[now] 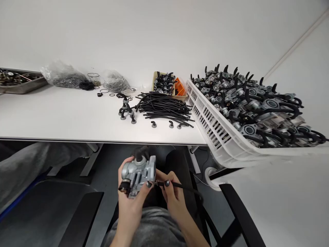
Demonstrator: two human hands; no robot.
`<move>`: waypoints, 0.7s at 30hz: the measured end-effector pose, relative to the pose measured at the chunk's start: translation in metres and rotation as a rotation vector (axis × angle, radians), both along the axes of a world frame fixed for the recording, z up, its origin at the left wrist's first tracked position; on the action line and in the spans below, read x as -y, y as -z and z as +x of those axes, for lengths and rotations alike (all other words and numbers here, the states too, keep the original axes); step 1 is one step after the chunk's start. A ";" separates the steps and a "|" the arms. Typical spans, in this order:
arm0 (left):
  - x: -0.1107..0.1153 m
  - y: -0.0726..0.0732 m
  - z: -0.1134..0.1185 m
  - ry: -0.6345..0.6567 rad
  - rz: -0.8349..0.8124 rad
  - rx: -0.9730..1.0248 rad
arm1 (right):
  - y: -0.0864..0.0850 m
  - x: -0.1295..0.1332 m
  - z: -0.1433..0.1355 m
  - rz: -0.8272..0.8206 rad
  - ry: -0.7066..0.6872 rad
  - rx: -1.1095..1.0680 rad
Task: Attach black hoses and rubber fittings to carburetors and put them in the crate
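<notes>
Along the left end of the white table (pixel 51 116), a metal tray (pixel 31 85) of small parts sits beside a clear plastic bag (pixel 64 77), with a bundle of black rings (pixel 86 85) and a second bag (pixel 115 82) to its right. Next comes a cluster of elbow pieces (pixel 125 101) with grey caps. Nearer, above the person's lap, the left hand (pixel 131 202) wraps firmly round a grey metal body (pixel 140 171), thumb over its lower right side. A capped elbow (pixel 139 156) sits on top of that body, so this part looks done. Just beside it, the right hand (pixel 174 195) pinches a black hose (pixel 186 187) close to its end, the rest curving away to the right. The hose end lies at the body's side by the left thumb; whether it is seated there cannot be told, so that join may be incomplete. Beyond the right hand, loose hoses (pixel 164 108) lie heaped behind three single elbows (pixel 153 124), and a cream bin (pixel 181 97) holds more small black parts, which suggests plenty is left. At the far right, a white crate (pixel 231 151) is piled high with similar bodies (pixel 257 103), many bearing hoses, seemingly the finished share
</notes>
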State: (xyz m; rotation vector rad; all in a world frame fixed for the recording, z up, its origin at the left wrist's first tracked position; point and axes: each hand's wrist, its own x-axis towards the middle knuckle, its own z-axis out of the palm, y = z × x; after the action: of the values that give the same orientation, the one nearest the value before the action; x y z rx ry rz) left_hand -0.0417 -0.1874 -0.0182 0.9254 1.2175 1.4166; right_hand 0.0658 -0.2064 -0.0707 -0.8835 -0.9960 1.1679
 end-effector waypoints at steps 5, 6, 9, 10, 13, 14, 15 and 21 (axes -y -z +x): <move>-0.003 0.007 -0.002 -0.010 -0.014 0.081 | 0.008 -0.006 0.001 -0.008 0.036 -0.043; -0.002 0.008 -0.002 -0.014 -0.024 0.092 | 0.008 -0.005 0.002 -0.013 0.041 -0.027; -0.001 0.008 -0.001 -0.014 -0.068 0.151 | 0.007 -0.003 0.003 -0.035 0.054 -0.004; 0.000 0.008 0.000 -0.015 -0.081 0.162 | 0.007 -0.003 0.003 -0.050 0.068 0.002; 0.000 0.009 0.000 -0.029 -0.103 0.163 | 0.005 -0.003 0.002 -0.093 0.133 0.030; -0.001 0.011 0.000 -0.032 -0.106 0.173 | 0.005 -0.004 0.001 -0.100 0.152 0.034; -0.002 0.013 -0.001 -0.030 -0.104 0.187 | 0.004 -0.004 0.000 -0.101 0.169 0.030; -0.003 0.019 -0.002 -0.001 -0.119 0.228 | 0.006 -0.007 -0.002 -0.110 0.155 -0.057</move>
State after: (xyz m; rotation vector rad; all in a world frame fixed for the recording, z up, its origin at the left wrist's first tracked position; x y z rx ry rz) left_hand -0.0436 -0.1843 -0.0374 0.6623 1.1168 1.3933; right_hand 0.0635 -0.1998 -0.0762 -0.9916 -0.8079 1.1173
